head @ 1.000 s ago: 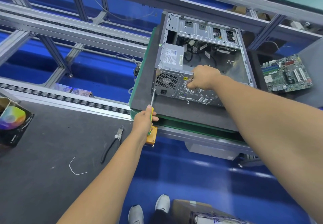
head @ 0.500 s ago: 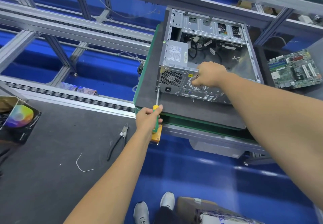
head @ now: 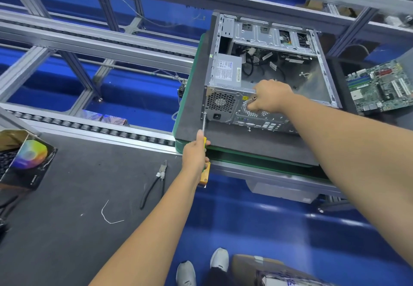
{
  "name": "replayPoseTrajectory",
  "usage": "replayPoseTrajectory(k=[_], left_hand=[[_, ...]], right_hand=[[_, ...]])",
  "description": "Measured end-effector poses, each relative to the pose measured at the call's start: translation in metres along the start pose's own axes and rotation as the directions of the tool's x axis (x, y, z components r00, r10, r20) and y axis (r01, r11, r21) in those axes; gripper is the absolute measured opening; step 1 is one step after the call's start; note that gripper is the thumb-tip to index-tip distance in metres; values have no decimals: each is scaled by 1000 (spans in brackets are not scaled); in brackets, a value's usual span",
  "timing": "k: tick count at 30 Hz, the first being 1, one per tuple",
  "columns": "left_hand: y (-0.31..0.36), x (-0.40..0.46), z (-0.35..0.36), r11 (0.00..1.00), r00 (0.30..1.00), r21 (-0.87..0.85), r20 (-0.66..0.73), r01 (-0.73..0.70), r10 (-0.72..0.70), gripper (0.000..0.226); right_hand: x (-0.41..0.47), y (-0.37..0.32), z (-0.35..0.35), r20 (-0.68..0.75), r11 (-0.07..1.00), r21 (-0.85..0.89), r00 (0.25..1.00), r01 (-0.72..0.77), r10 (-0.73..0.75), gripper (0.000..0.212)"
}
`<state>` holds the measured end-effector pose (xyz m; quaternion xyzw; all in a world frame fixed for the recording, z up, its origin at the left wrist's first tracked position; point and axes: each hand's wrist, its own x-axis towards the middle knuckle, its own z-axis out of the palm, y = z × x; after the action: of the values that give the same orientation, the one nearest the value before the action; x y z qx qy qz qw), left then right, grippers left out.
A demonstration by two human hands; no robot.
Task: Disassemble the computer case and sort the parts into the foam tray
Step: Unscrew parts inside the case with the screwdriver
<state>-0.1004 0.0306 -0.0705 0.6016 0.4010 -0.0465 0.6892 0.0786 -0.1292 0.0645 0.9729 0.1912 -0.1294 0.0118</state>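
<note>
An open grey computer case (head: pixel 312 78) lies on a dark foam pad (head: pixel 196 80), its rear panel facing me. The power supply (head: pixel 226 71) sits in its near left corner. My left hand (head: pixel 194 154) grips a yellow-green screwdriver (head: pixel 204 127); the tip is at a screw on the rear panel's lower left edge. My right hand (head: pixel 269 98) rests on the rear panel with fingers curled, pinching something small by the fan grille. A green motherboard (head: pixel 382 87) lies to the right of the case.
Black-handled cutters (head: pixel 156 180) and a white wire scrap (head: pixel 107 214) lie on the dark mat at left. A colourful box (head: pixel 29 163) stands at the far left. Aluminium conveyor rails (head: pixel 89 46) run behind. My shoes (head: pixel 219 259) and a cardboard box (head: pixel 268 272) are below.
The view has drifted, so the case sits a little further right in the frame. Both hands stay at the rear panel, the screwdriver tip at the same screw.
</note>
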Motion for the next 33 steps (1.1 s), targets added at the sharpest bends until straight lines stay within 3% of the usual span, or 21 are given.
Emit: replayPoseTrajectory(k=[8,18,21,23,26,28,31,33], left_hand=[[-8,3,-5,987,982,9,-95,-161,161,43],[-8,4,-4,977,987,143,-18,-158,162,53],[-9,2,-8,978,982,96,16,-187,187,44],[-9,2,-11,974,979,100,7,-205,206,39],[-7,0,-16,975,976,54,13,-216,216,33],[-7,0,-17,974,974,29,31,-225,224,30],[-7,2,-16,945,953,128,59,-302,297,31],[-5,4,-15,921,935,166,89,-354,343,25]], right_hand=[[0,0,-1,-1,1000,-3,1000,5,-5,26],[2,3,3,-29,999,-16,999,30,-31,22],[1,2,4,-29,999,-9,999,42,-42,39],[-2,2,4,-92,999,12,995,47,-45,43],[-16,-3,15,-347,996,-48,934,72,-85,57],[-39,-20,38,-486,992,115,874,50,12,71],[-89,-73,98,-596,873,470,776,129,206,61],[-118,-113,138,-456,707,691,848,147,269,44]])
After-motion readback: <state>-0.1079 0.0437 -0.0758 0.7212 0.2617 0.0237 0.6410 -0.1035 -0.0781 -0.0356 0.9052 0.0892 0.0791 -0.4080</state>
